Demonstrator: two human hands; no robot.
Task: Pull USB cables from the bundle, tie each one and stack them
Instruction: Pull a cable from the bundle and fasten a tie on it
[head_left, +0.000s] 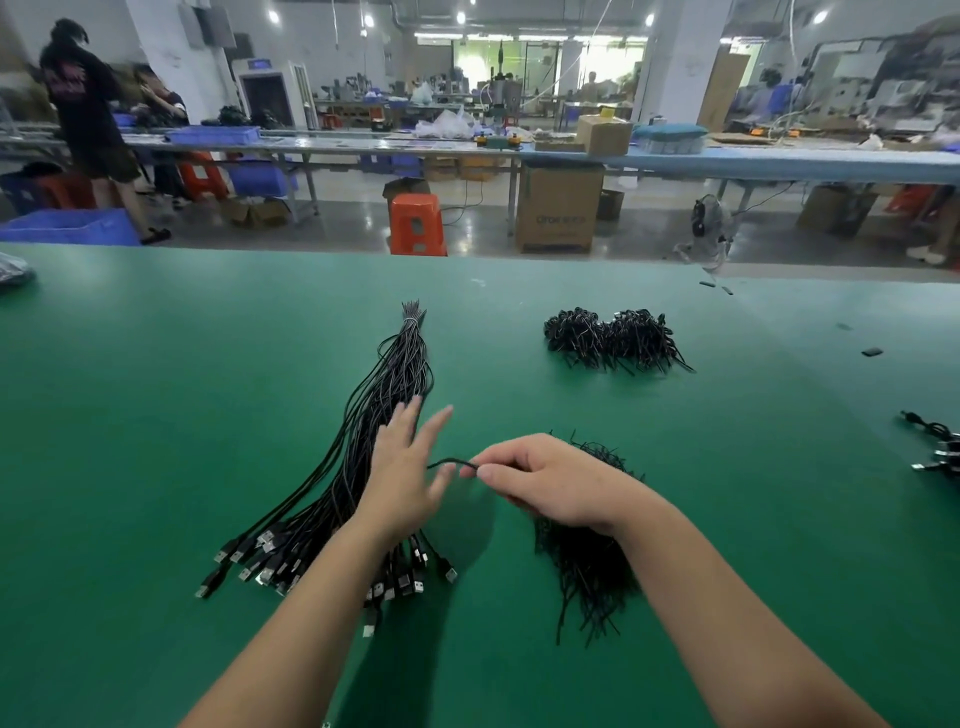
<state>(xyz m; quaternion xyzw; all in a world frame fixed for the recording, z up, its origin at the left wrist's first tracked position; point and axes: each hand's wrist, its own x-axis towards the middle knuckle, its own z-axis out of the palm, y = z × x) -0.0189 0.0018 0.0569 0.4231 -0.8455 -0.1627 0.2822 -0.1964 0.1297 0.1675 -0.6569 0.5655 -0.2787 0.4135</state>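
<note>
A long bundle of black USB cables (363, 436) lies on the green table (156, 415), its plugs fanned out toward me and its far end tied. My left hand (405, 467) hovers over the bundle with straight, spread fingers. My right hand (545, 483) pinches a short black twist tie (449, 462) between thumb and forefinger, above a heap of black twist ties (587, 566). A stack of tied, coiled cables (613, 338) sits at the far right of the table.
More black cables with plugs (935, 447) lie at the right edge. Small dark scraps (871, 352) dot the far right of the table. Beyond the table's far edge are an orange stool (415, 223), cardboard boxes and people at other benches.
</note>
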